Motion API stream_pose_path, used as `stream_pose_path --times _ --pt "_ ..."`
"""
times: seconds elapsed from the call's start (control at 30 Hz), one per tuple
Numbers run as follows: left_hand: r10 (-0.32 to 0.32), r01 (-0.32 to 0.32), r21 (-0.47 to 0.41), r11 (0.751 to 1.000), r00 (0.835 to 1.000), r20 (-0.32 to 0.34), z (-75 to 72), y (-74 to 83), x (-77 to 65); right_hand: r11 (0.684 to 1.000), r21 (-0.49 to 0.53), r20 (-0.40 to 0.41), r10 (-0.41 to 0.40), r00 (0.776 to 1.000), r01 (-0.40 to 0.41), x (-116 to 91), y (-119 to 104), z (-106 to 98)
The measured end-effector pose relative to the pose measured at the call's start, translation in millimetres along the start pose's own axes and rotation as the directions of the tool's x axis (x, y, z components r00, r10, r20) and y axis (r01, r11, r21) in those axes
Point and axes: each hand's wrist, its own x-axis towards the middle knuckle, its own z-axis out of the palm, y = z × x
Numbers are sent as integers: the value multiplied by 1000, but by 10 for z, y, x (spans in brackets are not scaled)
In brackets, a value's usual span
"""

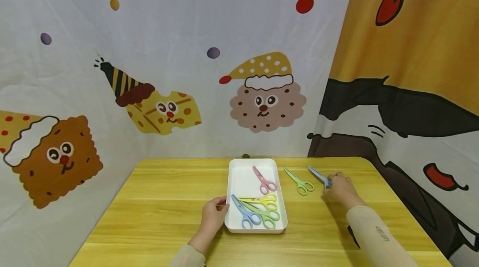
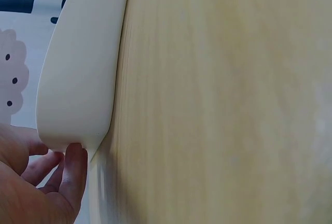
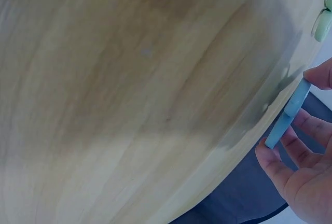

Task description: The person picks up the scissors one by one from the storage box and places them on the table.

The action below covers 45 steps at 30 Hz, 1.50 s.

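Note:
At the left side of the white tray (image 1: 255,230), my left hand (image 1: 212,217) holds its edge. In the left wrist view its bent fingers meet the tray's outer wall (image 2: 83,68). Off to the right, my right hand (image 1: 341,190) pinches a pair of blue scissors (image 1: 318,174) by the handles, blades pointing away to the far left. The right wrist view has the blue handle (image 3: 288,114) edge-on between thumb and fingertips. Inside the tray lie pink scissors (image 1: 265,180), yellow scissors (image 1: 259,199), green scissors (image 1: 266,214) and another blue pair (image 1: 245,213), the last three overlapping.
Between the tray and my right hand, a second green pair of scissors (image 1: 299,183) lies on the wooden table (image 1: 164,200). A cartoon-printed curtain (image 1: 179,30) hangs behind the table's far edge and along the sides.

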Motion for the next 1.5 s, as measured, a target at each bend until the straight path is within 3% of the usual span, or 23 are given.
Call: stream_pose_path --times 1.5 --pt "-8 7 18 1000 1000 7 10 -41 2 1000 22 79 16 997 -17 39 72 31"
